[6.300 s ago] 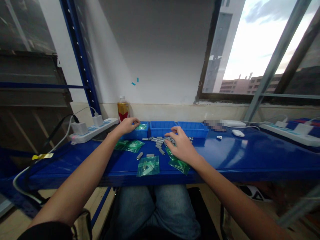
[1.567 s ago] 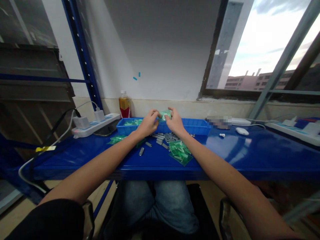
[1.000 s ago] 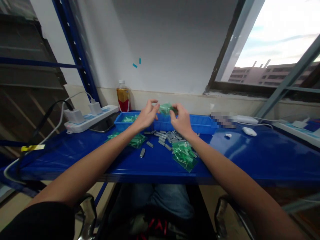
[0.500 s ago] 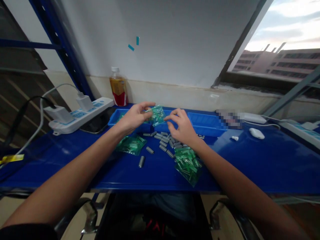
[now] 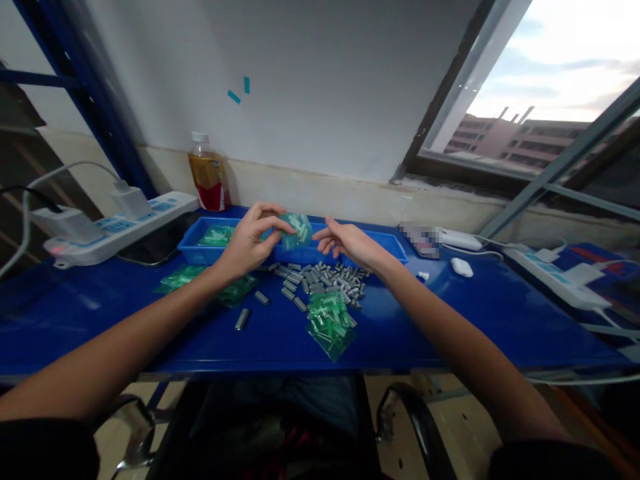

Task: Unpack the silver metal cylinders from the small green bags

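My left hand (image 5: pixel 247 241) pinches a small green plastic bag (image 5: pixel 296 231) with grey parts in it, held above the blue trays (image 5: pixel 200 253). My right hand (image 5: pixel 347 243) hovers just right of the bag with its fingers apart and loosely curled, holding nothing. Below the hands several small grey metal cylinders (image 5: pixel 320 280) lie scattered on the blue table (image 5: pixel 450 320). A pile of green bags (image 5: pixel 330 321) lies near the front edge. More green bags (image 5: pixel 233 292) lie under my left wrist, and others sit in the left tray (image 5: pixel 216 235).
A drink bottle (image 5: pixel 207 172) stands against the wall. A white power strip with plugged chargers (image 5: pixel 107 219) lies at the left. A white mouse (image 5: pixel 461 267) and another power strip (image 5: pixel 555 277) lie at the right. A window fills the upper right.
My right hand has let go of the bag and drawn slightly right; the left hand alone holds it now. The camera has turned a little to the right.
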Motion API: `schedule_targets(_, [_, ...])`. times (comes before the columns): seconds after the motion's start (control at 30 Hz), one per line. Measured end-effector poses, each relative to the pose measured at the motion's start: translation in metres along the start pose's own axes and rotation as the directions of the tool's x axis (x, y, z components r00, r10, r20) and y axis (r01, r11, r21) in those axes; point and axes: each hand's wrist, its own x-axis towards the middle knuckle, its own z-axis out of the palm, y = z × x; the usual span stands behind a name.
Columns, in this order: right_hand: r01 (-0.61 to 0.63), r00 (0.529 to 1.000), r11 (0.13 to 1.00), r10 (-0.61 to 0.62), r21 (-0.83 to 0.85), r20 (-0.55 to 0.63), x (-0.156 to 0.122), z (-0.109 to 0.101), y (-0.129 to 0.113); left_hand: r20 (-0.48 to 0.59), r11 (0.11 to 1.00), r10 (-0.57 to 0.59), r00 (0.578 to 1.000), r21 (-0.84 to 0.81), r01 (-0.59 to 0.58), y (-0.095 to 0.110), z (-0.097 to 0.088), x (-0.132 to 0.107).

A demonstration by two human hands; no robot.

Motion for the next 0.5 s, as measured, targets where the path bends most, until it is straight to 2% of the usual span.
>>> schedule_targets(0.07, [-0.006,1.0,1.0,0.007,-0.014,0.024,-0.003,0.0,0.0,-0.018,0.998,0.026,0.999,0.056,-0.025,0.001,0.004,-0.003])
schedule_targets(0.13, [0.012,0.999,0.999,-0.013,-0.039,-0.032,-0.01,0.005,-0.002,-0.024,0.997,0.021,0.999,0.075,-0.019,0.003,0.008,-0.005])
schedule_targets(0.2, [0.049,0.99,0.999,-0.045,0.022,-0.132,-0.02,0.011,-0.005,-0.013,0.997,0.012,1.0,0.074,-0.011,0.005,0.011,-0.007])
schedule_targets(0.27, [0.095,0.987,0.993,-0.086,0.066,-0.132,-0.028,0.017,-0.007,0.007,0.998,0.026,1.0,0.065,-0.027,0.009,0.011,-0.01])
schedule_targets(0.4, [0.075,0.982,0.98,-0.04,0.186,-0.182,-0.033,0.02,-0.006,0.061,0.998,0.023,0.998,0.063,-0.027,0.015,0.007,-0.017])
schedule_targets(0.5, [0.08,0.987,0.968,-0.044,0.236,-0.152,-0.033,0.018,-0.007,0.089,0.996,0.052,0.995,0.067,-0.058,0.017,0.002,-0.022])
